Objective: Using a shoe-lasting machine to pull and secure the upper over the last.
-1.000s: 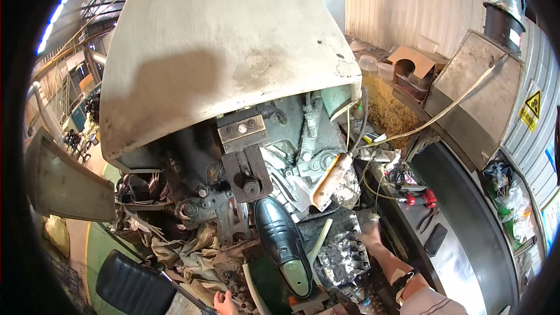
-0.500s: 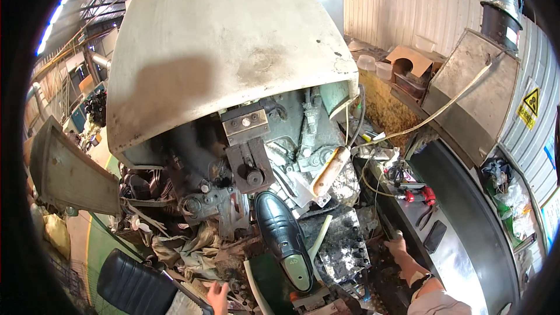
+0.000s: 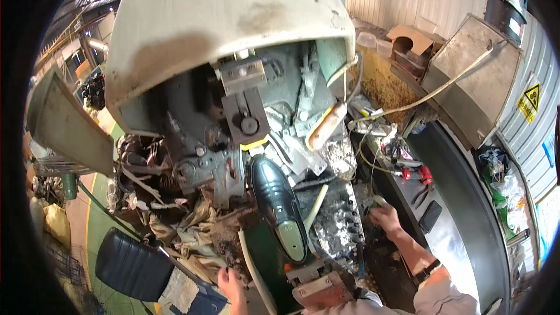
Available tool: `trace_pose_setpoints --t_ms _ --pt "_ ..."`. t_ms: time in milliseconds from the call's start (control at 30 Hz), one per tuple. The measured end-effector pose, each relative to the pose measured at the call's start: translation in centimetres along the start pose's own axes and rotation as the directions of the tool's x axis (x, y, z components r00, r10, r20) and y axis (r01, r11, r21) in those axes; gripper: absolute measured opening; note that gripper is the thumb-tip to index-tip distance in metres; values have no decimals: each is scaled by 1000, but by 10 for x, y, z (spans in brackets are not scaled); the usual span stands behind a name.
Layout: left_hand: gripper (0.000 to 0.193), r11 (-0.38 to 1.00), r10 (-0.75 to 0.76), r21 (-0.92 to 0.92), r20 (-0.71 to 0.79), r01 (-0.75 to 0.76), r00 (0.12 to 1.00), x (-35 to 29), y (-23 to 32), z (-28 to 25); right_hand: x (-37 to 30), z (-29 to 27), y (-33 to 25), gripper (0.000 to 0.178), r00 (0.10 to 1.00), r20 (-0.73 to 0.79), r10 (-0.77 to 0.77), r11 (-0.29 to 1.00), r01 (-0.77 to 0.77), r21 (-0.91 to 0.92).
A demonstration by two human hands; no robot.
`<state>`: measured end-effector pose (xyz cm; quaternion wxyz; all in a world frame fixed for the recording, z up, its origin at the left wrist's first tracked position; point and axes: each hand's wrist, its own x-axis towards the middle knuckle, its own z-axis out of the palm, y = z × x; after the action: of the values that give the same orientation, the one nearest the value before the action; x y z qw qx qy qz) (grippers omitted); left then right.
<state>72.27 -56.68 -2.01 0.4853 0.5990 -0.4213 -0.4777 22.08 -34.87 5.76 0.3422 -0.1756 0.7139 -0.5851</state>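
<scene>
A black leather shoe (image 3: pixel 271 189) on a pale green last (image 3: pixel 291 240) lies in the middle of the machine, its toe pointing away from me under a dark metal block (image 3: pixel 245 118). A bright yellow strip (image 3: pixel 255 143) shows along the block's lower edge, right by the toe. To the right of the shoe, my right hand (image 3: pixel 386 220) is closed around a lever with a pale end (image 3: pixel 379 200). My left hand (image 3: pixel 231 287) is low, left of the shoe, fingers stretched upward near a small dark metal part (image 3: pixel 226 252); I see nothing held in it.
A large cream hood (image 3: pixel 227 11) hangs over the machine. A wooden-handled tool (image 3: pixel 326 127) rests beyond the shoe. On the right, a metal ledge beside a dark conveyor belt (image 3: pixel 466 198) bears a phone (image 3: pixel 430 216) and a red tool (image 3: pixel 417 175). A black padded seat (image 3: pixel 133 265) stands at lower left.
My right hand has moved up and slightly left with the lever. The left hand shows more and sits a little further right. The yellow strip now shows under the block.
</scene>
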Motion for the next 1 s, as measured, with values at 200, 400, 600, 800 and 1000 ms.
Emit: trace_pose_setpoints --t_ms 200,400,600,800,1000 --pt "42 986 150 -127 378 -109 914 -21 117 146 -12 190 -78 52 922 383 60 950 -171 263" --pt "49 698 -99 -519 613 494 784 -54 161 201 -34 257 -81 52 917 347 -195 831 -33 555" --pt "59 768 -95 -472 585 434 805 -46 146 203 -34 253 -80 59 920 365 -144 895 -37 445" --pt "64 932 40 -340 438 124 898 -49 150 196 -32 214 -88 63 907 347 -239 962 271 -45" --pt "84 769 562 90 375 -632 737 -109 196 180 -35 118 -62 49 813 577 -74 498 532 -685"
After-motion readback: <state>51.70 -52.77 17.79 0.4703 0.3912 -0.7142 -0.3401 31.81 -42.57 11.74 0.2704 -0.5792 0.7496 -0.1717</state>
